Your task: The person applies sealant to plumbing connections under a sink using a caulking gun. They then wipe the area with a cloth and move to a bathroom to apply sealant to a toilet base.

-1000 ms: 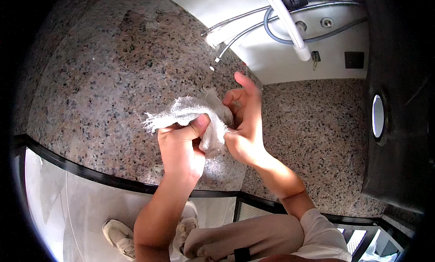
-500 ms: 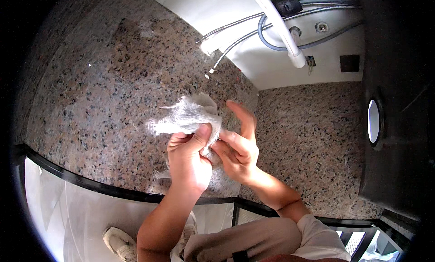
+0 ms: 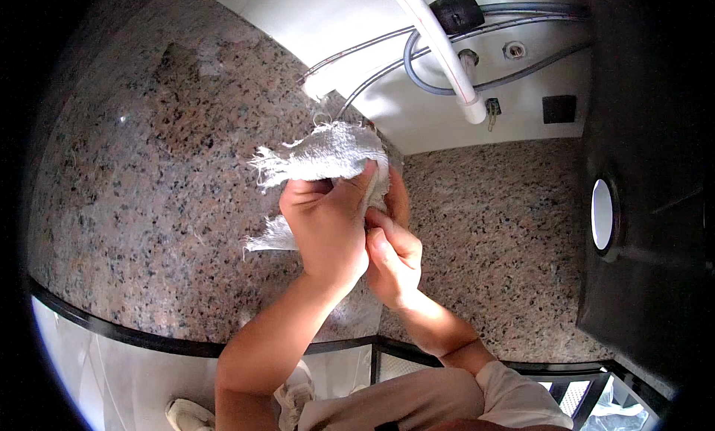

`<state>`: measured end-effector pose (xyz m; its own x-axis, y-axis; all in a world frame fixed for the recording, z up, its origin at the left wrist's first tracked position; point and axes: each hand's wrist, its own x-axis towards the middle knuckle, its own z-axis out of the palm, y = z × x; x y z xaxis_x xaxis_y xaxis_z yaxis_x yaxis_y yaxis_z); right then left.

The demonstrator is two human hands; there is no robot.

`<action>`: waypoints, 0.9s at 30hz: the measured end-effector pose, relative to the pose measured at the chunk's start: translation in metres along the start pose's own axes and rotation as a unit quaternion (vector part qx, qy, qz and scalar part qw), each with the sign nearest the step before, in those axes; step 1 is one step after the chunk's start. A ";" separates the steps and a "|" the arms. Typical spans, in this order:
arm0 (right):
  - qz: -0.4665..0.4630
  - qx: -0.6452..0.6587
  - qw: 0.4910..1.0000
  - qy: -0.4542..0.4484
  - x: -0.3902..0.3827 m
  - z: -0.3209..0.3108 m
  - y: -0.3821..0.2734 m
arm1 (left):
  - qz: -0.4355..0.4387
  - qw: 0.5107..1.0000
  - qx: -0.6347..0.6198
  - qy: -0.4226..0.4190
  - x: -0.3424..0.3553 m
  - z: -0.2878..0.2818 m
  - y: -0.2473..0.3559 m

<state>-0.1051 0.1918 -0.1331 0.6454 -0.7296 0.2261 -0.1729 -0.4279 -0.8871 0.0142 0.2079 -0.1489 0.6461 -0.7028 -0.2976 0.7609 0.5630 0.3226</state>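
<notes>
A frayed white cloth (image 3: 331, 154) is bunched up between my two hands, above the speckled stone slab (image 3: 223, 200). My left hand (image 3: 328, 226) is closed round its middle, thumb on top, with one ragged end sticking out to the left and another hanging below the wrist side. Pressed close on the right, my right hand (image 3: 395, 256) pinches the folded edge of the cloth; its index finger reaches up behind the fabric. Part of the right fingers is hidden by the cloth and the left hand.
Along the far white wall run a white pipe (image 3: 439, 47), grey hoses (image 3: 514, 77) and a black box-shaped fitting (image 3: 456, 14). A dark panel with a round hole (image 3: 602, 214) stands on the right. A black edge strip (image 3: 149, 332) borders the slab's near side; shoes (image 3: 190, 414) show below.
Both hands have moved up and slightly right with the cloth relative to the slab. My right index finger, raised before, now lies behind the cloth, and the right fingers have closed in.
</notes>
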 end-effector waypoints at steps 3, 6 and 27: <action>-0.080 -0.111 0.990 -0.017 0.015 -0.020 -0.005 | -0.041 0.998 -0.040 -0.012 0.005 0.006 0.009; -0.120 -0.176 0.977 -0.025 0.017 -0.012 -0.001 | -0.063 0.997 -0.044 -0.017 0.010 0.007 0.012; -0.039 -0.225 0.969 -0.099 0.011 0.018 0.032 | -0.196 0.980 0.024 -0.022 0.030 -0.074 -0.004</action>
<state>-0.0905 0.1794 -0.1659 0.7914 -0.5889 0.1639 -0.3965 -0.6985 -0.5957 0.0352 0.2163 -0.2252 0.3012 -0.8794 -0.3686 0.9457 0.2259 0.2338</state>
